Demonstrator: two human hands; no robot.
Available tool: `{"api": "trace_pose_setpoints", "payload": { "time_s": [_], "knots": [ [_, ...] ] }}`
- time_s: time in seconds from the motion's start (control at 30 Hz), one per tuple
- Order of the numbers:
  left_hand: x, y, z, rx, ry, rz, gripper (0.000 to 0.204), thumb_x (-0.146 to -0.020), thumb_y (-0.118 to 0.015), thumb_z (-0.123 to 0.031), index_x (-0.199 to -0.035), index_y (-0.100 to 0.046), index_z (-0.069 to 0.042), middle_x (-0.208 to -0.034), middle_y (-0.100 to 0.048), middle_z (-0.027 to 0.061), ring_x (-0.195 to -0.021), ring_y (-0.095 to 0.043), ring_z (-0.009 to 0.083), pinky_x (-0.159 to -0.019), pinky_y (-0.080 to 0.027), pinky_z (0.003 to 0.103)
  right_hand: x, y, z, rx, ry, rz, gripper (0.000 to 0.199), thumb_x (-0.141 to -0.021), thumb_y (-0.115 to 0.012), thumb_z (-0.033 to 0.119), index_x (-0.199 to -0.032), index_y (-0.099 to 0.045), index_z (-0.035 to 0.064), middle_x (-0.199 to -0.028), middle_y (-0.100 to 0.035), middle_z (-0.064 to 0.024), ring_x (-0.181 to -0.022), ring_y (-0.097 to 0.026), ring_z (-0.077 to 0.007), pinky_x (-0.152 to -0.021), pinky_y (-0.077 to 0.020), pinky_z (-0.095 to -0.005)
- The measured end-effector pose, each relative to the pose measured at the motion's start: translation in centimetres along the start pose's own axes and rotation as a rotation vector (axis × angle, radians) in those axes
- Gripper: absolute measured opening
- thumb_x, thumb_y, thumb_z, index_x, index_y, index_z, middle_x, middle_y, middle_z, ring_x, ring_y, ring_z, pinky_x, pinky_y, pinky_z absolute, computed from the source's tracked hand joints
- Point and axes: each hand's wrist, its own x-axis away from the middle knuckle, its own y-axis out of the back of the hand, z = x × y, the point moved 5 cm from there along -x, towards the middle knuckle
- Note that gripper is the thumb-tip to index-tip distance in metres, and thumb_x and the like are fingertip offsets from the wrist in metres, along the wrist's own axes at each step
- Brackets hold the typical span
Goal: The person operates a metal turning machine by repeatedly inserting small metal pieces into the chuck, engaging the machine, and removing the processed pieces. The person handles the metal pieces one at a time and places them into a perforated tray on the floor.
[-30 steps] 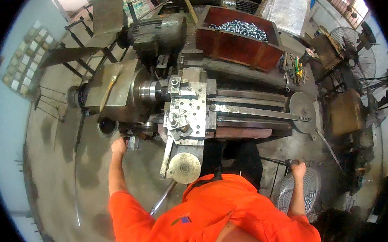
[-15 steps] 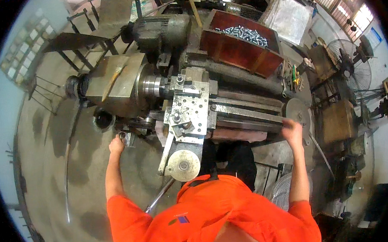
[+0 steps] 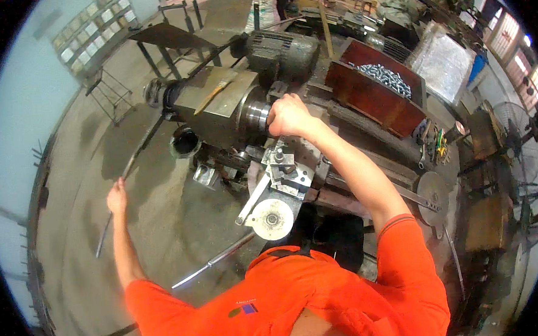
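My left hand [image 3: 118, 197] is closed around a long metal rod lever [image 3: 141, 149], which runs down from the far left end of the lathe headstock [image 3: 228, 88]. Fingers curled, my right hand [image 3: 289, 114] is right at the front of the shiny round spindle chuck [image 3: 256, 116]. Whatever those fingers pinch is hidden behind the hand. Below the right hand sits the tool post [image 3: 282, 160] on its metal slide, partly covered by my forearm. A pale round handwheel [image 3: 273, 219] is nearest my body. Across the headstock top lies a brush with a wooden handle [image 3: 212, 99].
A dark red box [image 3: 362, 96] of small shiny metal parts [image 3: 386, 80] stands behind the lathe bed. An electric motor [image 3: 284, 53] is behind the headstock. Wrenches and hand tools [image 3: 432, 144] lie to the right, near a standing fan [image 3: 513, 122].
My left hand has gone from beside the machine's lower front to the rod lever. My right hand has left the long bar's right end and reached the chuck. The view has shifted.
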Motion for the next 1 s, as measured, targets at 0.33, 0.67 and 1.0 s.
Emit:
{"api": "trace_pose_setpoints", "payload": {
  "time_s": [0.33,0.67,1.0],
  "knots": [
    [10.0,2.6,-6.3,0.035,0.038,0.012,0.050,-0.080,-0.048,-0.053,-0.081,-0.059,-0.004,-0.079,-0.062,0.0201,-0.078,-0.059,0.0381,-0.069,-0.046,0.046,-0.7,-0.7,1.2,0.209,-0.046,0.089,0.034,-0.056,-0.058,0.027,-0.083,-0.067,0.0084,-0.081,-0.065,-0.0115,-0.086,-0.062,-0.0242,-0.089,-0.0351,-0.0390],
    [12.0,2.8,-8.6,0.004,-0.039,-0.013,0.033,-0.075,-0.060,-0.034,-0.079,-0.055,-0.002,-0.077,-0.061,0.0190,-0.075,-0.060,0.0370,-0.065,-0.046,0.046,2.2,3.5,-2.3,0.066,-0.125,-0.327,0.025,-0.055,-0.059,0.027,-0.066,-0.067,0.0061,-0.073,-0.063,-0.0144,-0.084,-0.060,-0.0280,-0.090,-0.0364,-0.0418],
    [1.5,-1.2,-14.5,0.446,-0.322,0.465,0.017,-0.070,-0.064,-0.013,-0.077,-0.056,0.001,-0.061,-0.056,0.0114,-0.056,-0.057,0.0181,-0.051,-0.044,0.033,16.9,11.9,-20.7,-0.147,-0.311,-0.944,0.039,-0.059,-0.060,0.025,-0.096,-0.067,0.0123,-0.124,-0.048,-0.0162,-0.107,-0.050,-0.0334,-0.094,-0.0386,-0.0394]
  ]
}}
